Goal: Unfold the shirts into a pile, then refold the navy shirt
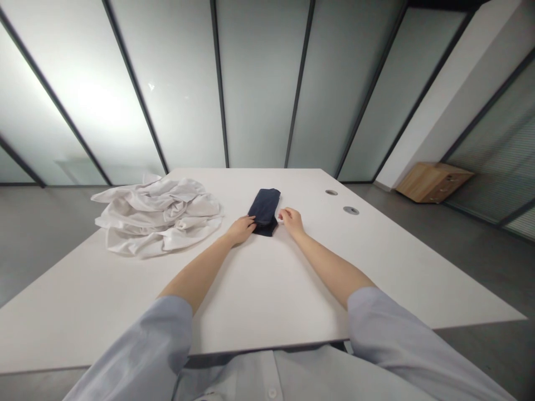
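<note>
On the table [376, 267]: crumpled shirt [156, 217] at left; folded cloth [264, 211] mid-table, between left hand [241, 229] and right hand [291, 221]. Two cable grommets [331, 192] lay further right, near far edge. Drawer unit [432, 182] stood on floor, right; glass partition [259, 83] behind table.

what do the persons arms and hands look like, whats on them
The left hand and right hand are bare, with no gloves, and no watch or bracelet shows. The forearms are uncovered. The person wears a pale blue-grey button-front shirt with a white button. Its wide, loose left sleeve and right sleeve end around the elbows.
</note>
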`<state>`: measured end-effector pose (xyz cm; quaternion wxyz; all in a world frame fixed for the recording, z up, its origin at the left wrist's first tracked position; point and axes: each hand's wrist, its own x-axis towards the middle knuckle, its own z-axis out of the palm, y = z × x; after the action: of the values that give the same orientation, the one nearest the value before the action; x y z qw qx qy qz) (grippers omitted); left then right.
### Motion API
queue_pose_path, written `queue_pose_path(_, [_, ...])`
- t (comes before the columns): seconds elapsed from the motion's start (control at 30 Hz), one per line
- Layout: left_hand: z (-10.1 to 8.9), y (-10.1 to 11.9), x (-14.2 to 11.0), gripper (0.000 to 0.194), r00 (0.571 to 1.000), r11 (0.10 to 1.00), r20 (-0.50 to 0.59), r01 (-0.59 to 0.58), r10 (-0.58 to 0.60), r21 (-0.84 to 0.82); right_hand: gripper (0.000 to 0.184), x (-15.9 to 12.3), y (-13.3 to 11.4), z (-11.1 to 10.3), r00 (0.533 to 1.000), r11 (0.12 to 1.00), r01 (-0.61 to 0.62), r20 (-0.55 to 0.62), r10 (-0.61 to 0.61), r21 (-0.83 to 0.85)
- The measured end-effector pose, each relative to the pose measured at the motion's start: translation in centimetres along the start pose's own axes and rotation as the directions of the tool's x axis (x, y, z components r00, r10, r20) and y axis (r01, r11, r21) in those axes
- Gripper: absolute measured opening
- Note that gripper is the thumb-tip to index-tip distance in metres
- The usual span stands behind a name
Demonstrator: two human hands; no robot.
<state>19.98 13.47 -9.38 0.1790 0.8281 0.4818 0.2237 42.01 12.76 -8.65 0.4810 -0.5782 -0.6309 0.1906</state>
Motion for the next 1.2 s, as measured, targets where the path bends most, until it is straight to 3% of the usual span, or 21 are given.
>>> queue_pose_path(0.07, [-0.2, -0.5, 0.3, 0.042, 0.993, 0.963, -0.006, 0.114, -0.119, -0.244, 0.030, 0.4, 0.4, -0.2, 0.996, 0.998, -0.060, -0.057, 0.062, 0.030])
queue_pose_path(0.17, [-0.6, -1.6, 0.8, 0.045, 0.940, 0.750, -0.051, 0.235, -0.336, -0.618, 0.030, 0.6, 0.7, -0.3, 0.991, 0.996, -0.084, -0.107, 0.083, -0.011])
queue_pose_path(0.23, [-0.9, -2.4, 1.1, 0.043, 0.845, 0.585, -0.125, 0.244, -0.519, -0.774, 0.031, 0.5, 0.7, -0.2, 0.995, 0.995, -0.045, -0.088, 0.037, -0.088])
queue_pose_path(0.3, [-1.2, -3.2, 1.3, 0.042, 0.710, 0.502, -0.204, 0.236, -0.673, -0.832, 0.029, 0.3, 0.5, 0.1, 0.998, 0.983, 0.057, 0.005, -0.057, -0.176])
queue_pose_path(0.4, [-1.7, -4.1, 1.2, 0.045, 0.549, 0.527, -0.320, 0.272, -0.772, -0.805, 0.031, -0.3, 0.0, 0.9, 0.942, 0.909, 0.286, 0.262, -0.209, -0.303])
queue_pose_path(0.43, [-1.9, -4.2, 1.0, 0.047, 0.520, 0.561, -0.360, 0.303, -0.775, -0.770, 0.037, -0.6, -0.3, 1.1, 0.906, 0.872, 0.350, 0.360, -0.221, -0.343])
queue_pose_path(0.5, [-2.4, -4.0, 0.5, 0.053, 0.500, 0.677, -0.475, 0.381, -0.724, -0.630, 0.047, -1.0, -0.8, 1.6, 0.842, 0.806, 0.418, 0.512, -0.170, -0.420])
queue_pose_path(0.6, [-3.0, -2.5, -0.5, 0.065, 0.572, 0.876, -0.683, 0.424, -0.455, -0.228, 0.049, -1.1, -1.6, 1.7, 0.816, 0.755, 0.424, 0.573, -0.078, -0.500])
queue_pose_path(0.67, [-3.0, -1.1, -1.0, 0.065, 0.684, 0.928, -0.687, 0.371, -0.245, 0.038, 0.049, -0.8, -1.9, 1.3, 0.839, 0.745, 0.397, 0.541, -0.058, -0.536])
queue_pose_path(0.77, [-2.1, 0.6, -1.4, 0.058, 0.892, 0.933, -0.448, 0.216, -0.068, 0.288, 0.050, -0.2, -2.0, 0.3, 0.898, 0.724, 0.317, 0.440, -0.021, -0.613])
queue_pose_path(0.83, [-1.3, 1.1, -1.4, 0.057, 0.968, 0.919, -0.241, 0.151, -0.064, 0.365, 0.050, 0.1, -1.9, -0.3, 0.936, 0.693, 0.246, 0.351, 0.012, -0.678])
queue_pose_path(0.93, [-1.0, 1.3, -1.3, 0.058, 0.989, 0.894, -0.098, 0.140, -0.109, 0.425, 0.040, 0.3, -1.8, -0.9, 0.963, 0.653, 0.188, 0.269, 0.025, -0.734])
queue_pose_path(1.1, [-2.0, 1.7, -1.3, 0.067, 0.977, 0.875, -0.101, 0.211, -0.186, 0.436, 0.028, 0.0, -1.3, -1.1, 0.949, 0.670, 0.221, 0.314, 0.019, -0.709])
queue_pose_path(1.2, [-1.9, 2.0, -1.3, 0.045, 0.978, 0.871, -0.070, 0.206, -0.196, 0.445, 0.033, -0.3, -0.9, -0.8, 0.911, 0.687, 0.336, 0.407, -0.064, -0.644])
